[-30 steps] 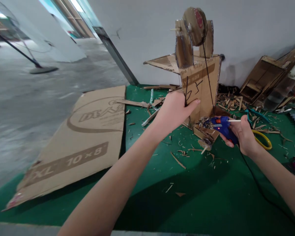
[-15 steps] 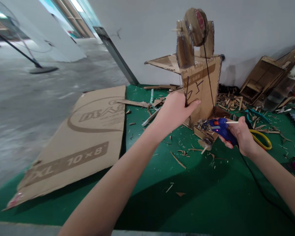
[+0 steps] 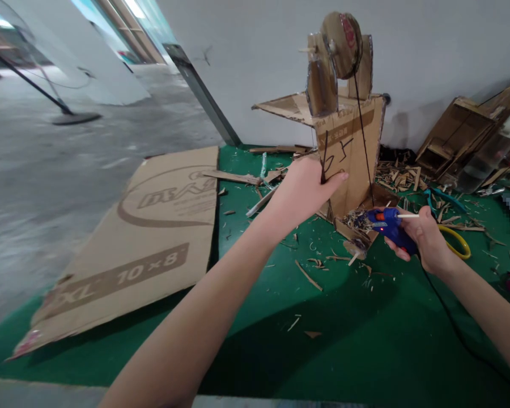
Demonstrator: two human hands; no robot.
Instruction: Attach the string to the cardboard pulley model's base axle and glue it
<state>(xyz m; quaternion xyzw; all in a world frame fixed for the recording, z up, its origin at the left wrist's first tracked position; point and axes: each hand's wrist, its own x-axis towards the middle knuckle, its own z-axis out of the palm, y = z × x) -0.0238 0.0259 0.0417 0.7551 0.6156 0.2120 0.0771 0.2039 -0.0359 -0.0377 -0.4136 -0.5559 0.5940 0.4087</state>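
Observation:
A tall cardboard model (image 3: 352, 147) with a round wheel (image 3: 344, 37) on top stands on the green mat (image 3: 331, 334) by the wall. My left hand (image 3: 306, 190) grips its left edge, fingers wrapped round the panel. A black string runs down from the wheel across the front. My right hand (image 3: 425, 238) is closed on a blue hot glue gun (image 3: 386, 222). Its nozzle points left at the cluttered base of the model, very near it. A white glue stick juts from the gun's back and a black cord (image 3: 450, 323) trails toward me.
A large flat cardboard sheet (image 3: 144, 243) marked 10×8 lies at the left, half on the mat. Cardboard scraps litter the mat around the model. Yellow-handled scissors (image 3: 454, 241) lie right of my hand. More cardboard pieces (image 3: 454, 133) lean on the wall at the right.
My right hand and the glue gun have shifted slightly right and down near the model's base. My left hand keeps its grip on the model.

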